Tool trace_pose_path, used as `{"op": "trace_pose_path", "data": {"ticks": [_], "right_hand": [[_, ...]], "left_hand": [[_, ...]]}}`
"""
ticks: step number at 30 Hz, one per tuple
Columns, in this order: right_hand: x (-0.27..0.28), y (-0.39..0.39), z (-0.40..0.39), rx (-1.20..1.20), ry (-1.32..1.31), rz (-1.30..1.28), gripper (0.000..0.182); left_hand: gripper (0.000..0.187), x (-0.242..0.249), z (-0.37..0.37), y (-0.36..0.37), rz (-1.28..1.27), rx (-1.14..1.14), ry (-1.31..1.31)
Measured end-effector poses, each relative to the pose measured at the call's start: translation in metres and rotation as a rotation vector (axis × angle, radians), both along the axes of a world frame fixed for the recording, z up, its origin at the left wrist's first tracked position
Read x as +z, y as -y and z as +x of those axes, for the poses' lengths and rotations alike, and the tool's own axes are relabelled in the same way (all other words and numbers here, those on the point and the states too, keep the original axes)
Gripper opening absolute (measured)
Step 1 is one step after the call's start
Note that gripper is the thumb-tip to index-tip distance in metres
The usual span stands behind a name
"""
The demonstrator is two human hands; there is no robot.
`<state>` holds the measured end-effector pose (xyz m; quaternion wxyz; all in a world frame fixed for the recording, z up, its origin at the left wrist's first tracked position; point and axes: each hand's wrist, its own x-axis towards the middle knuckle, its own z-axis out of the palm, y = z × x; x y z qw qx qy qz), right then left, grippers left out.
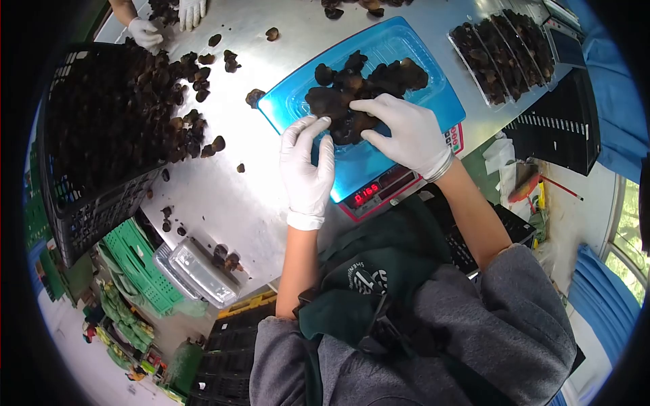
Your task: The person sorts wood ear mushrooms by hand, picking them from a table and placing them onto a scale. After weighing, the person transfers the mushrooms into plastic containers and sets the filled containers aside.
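Observation:
A pile of dark wood ear mushrooms (330, 102) lies in a blue tray (433, 101), partly over what looks like a clear plastic container. The tray rests on a digital scale (389, 193) with a red display reading about 0.165. My left hand (305, 169), in a white glove, has its curled fingertips and thumb closed at the near left edge of the pile. From the right, my gloved right hand (409, 132) reaches over the mushrooms, its index finger and thumb closed around a piece. The fingertips partly hide what they grip.
A black crate (74, 223) heaped with mushrooms stands at the left, with loose pieces spilling beside it. Filled clear packs (497, 61) sit back right. Stacked clear empty containers (203, 271) lie near the front edge. A co-worker's gloved hands (145, 32) are at the upper left.

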<state>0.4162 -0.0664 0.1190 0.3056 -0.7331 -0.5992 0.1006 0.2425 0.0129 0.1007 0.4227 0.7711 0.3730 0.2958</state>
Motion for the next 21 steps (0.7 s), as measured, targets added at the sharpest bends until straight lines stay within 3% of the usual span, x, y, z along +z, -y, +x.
{"op": "trace_pose_path", "data": {"ticks": [6,9,12,13,16,17,21], "right_hand": [[0.009,-0.015,0.009,0.119,0.077,-0.252,0.035],[0.020,-0.002,0.018,0.117,-0.177,-0.167,0.037],[0.035,0.005,0.020,0.146,-0.205,0.121,0.031],[0.041,0.007,0.020,0.155,-0.192,0.119,0.034],[0.039,0.006,0.015,0.288,-0.143,0.206,0.037],[0.034,0.007,0.014,0.336,-0.206,0.214,0.040],[0.039,0.014,0.021,0.185,-0.518,0.304,0.045]], "left_hand": [[0.024,-0.003,0.001,0.003,0.040,0.015,0.015],[0.034,0.008,-0.002,0.005,0.089,0.072,0.037],[0.047,0.046,-0.003,0.027,-0.632,0.180,0.326],[0.051,0.047,-0.008,0.027,-0.801,0.046,0.398],[0.045,0.050,0.001,0.047,-0.907,-0.015,0.562],[0.041,0.050,0.005,0.051,-0.851,0.105,0.518],[0.036,0.053,0.005,0.051,-0.760,0.151,0.614]]}}
